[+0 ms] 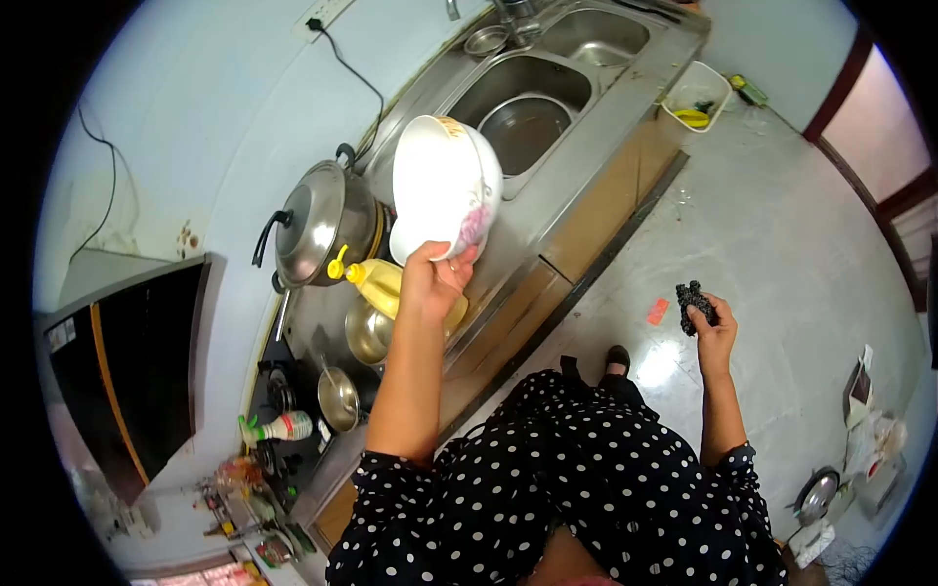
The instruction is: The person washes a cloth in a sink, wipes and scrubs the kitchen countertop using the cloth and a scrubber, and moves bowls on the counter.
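Note:
My left hand [440,278] grips the lower rim of a white bowl [430,181] with a pink flower pattern. The bowl is tilted on its side above the counter, close to the sink [467,90]. Part of another white piece shows just behind my left hand. Out over the floor on the right, my right hand [714,327] is closed on a dark, crinkled scrubber [693,308]. A round metal basin [528,132] lies in the sink.
A lidded steel pot [318,223], a yellow bottle [379,286], metal bowls [368,330] and a spray bottle [291,426] stand along the counter. A white bin [711,86] is on the floor past the counter's end.

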A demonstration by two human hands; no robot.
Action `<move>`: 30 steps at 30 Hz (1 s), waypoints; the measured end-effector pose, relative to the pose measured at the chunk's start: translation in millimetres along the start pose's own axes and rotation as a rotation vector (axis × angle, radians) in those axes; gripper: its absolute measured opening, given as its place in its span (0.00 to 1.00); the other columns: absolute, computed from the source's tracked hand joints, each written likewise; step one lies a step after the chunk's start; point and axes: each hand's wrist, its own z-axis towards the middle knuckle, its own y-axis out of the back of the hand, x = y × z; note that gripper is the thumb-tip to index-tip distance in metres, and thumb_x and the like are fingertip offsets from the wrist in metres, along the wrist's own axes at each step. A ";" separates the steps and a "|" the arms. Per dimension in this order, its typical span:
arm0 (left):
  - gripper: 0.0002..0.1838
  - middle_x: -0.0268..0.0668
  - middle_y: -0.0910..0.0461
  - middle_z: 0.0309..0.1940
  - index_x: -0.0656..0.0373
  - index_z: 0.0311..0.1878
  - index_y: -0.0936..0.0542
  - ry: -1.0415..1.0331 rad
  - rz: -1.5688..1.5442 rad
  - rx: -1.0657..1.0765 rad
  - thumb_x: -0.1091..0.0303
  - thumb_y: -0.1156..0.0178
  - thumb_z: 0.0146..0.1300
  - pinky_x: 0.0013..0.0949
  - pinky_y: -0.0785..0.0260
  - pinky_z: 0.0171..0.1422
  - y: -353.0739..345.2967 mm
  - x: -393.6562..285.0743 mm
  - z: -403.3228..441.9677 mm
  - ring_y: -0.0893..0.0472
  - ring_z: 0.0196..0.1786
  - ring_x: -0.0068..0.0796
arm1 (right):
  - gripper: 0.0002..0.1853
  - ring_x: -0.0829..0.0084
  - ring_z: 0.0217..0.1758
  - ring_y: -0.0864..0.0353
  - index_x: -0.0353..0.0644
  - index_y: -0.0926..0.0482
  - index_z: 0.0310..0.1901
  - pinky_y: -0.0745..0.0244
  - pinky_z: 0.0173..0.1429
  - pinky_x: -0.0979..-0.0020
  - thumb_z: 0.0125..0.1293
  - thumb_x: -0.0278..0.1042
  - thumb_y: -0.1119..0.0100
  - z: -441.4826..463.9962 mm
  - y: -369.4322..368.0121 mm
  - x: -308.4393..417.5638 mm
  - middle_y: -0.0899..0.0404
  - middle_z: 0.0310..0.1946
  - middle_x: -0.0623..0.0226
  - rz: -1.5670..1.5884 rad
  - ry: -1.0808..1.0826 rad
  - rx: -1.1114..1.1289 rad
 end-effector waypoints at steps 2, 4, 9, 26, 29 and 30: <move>0.24 0.47 0.19 0.43 0.65 0.56 0.30 0.009 -0.036 -0.044 0.70 0.45 0.55 0.31 0.24 0.36 10.2 -14.7 9.5 0.17 0.38 0.38 | 0.12 0.79 0.36 0.24 0.35 0.21 0.43 0.27 0.43 0.76 0.57 0.22 0.34 10.9 -3.4 -4.9 0.22 0.35 0.70 0.012 -0.014 0.030; 0.24 0.50 0.20 0.43 0.67 0.56 0.32 0.034 -0.068 -0.079 0.70 0.45 0.55 0.32 0.22 0.34 20.8 -29.8 26.6 0.16 0.39 0.40 | 0.13 0.79 0.36 0.23 0.35 0.20 0.44 0.26 0.43 0.76 0.57 0.21 0.34 13.2 -8.5 -10.8 0.22 0.36 0.70 0.043 -0.041 0.071; 0.23 0.55 0.22 0.41 0.71 0.56 0.36 0.038 0.446 -0.332 0.70 0.49 0.59 0.33 0.19 0.30 37.3 -84.0 52.1 0.15 0.36 0.44 | 0.14 0.76 0.44 0.23 0.35 0.20 0.45 0.27 0.50 0.74 0.56 0.20 0.34 16.5 -9.4 -45.4 0.21 0.40 0.66 0.099 -0.115 0.107; 0.16 0.46 0.17 0.31 0.71 0.50 0.27 0.351 1.127 -0.497 0.72 0.48 0.61 0.30 0.26 0.20 59.9 -125.3 73.2 0.15 0.27 0.34 | 0.12 0.81 0.38 0.26 0.35 0.21 0.44 0.29 0.46 0.77 0.57 0.21 0.35 32.4 -2.4 -48.8 0.22 0.37 0.71 0.022 -0.151 0.139; 0.11 0.48 0.17 0.29 0.71 0.42 0.23 0.323 1.201 -0.534 0.76 0.43 0.57 0.31 0.30 0.18 67.4 -119.0 77.5 0.18 0.22 0.33 | 0.12 0.81 0.38 0.26 0.35 0.21 0.43 0.29 0.45 0.77 0.57 0.22 0.35 33.0 -17.1 -47.2 0.23 0.37 0.71 0.099 -0.178 0.174; 0.11 0.48 0.17 0.29 0.71 0.42 0.23 0.325 1.194 -0.545 0.76 0.43 0.57 0.31 0.30 0.18 63.8 -116.0 76.0 0.18 0.22 0.33 | 0.12 0.81 0.38 0.26 0.35 0.21 0.43 0.29 0.45 0.77 0.57 0.22 0.35 34.1 -18.8 -48.0 0.23 0.37 0.71 0.099 -0.179 0.187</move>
